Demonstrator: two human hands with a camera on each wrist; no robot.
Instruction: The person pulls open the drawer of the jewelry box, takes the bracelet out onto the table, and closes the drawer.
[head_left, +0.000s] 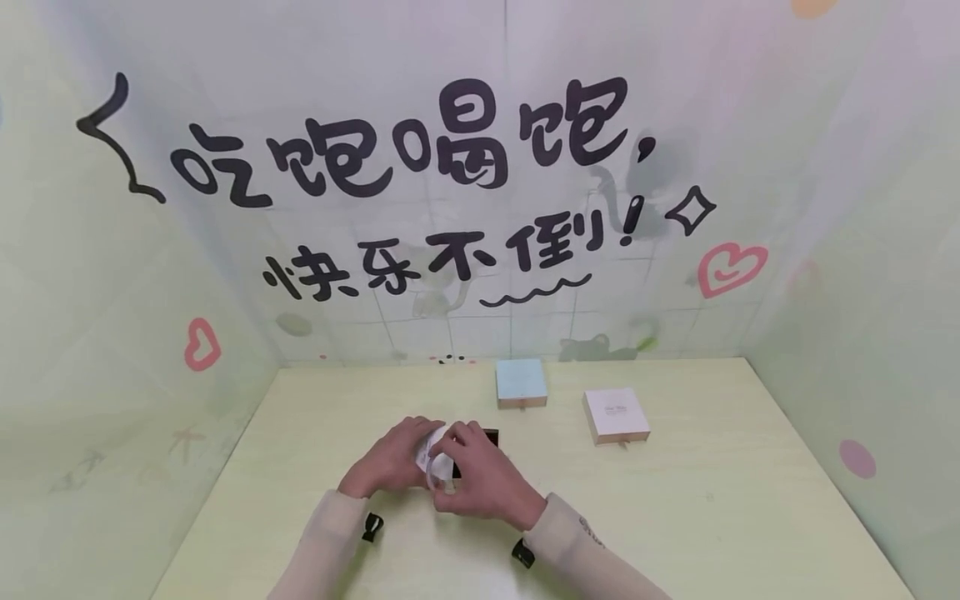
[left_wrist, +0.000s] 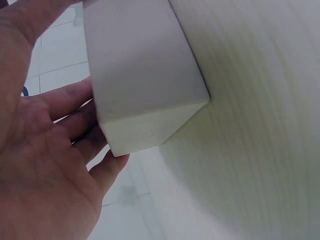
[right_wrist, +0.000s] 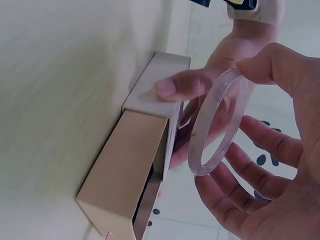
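Observation:
My left hand (head_left: 386, 458) grips the white outer sleeve (left_wrist: 145, 60) of a small drawer-style gift box, thumb on one long side and fingers on the opposite one. The box's tan drawer (right_wrist: 125, 155) is slid partly out, toward the right hand; its dark inside shows in the head view. Between thumb and fingers my right hand (head_left: 491, 479) holds a translucent whitish bangle (right_wrist: 201, 130), tilted and just above the box. In the right wrist view the bangle appears apart from the drawer. What lies deep inside the drawer is hidden.
Farther back on the pale wooden table (head_left: 712, 500) lie a closed light-blue box (head_left: 521, 383) and, to its right, a closed pale-pink box (head_left: 617, 415). Printed wall sheets (head_left: 510, 50) with large black lettering enclose the table at the back and both sides.

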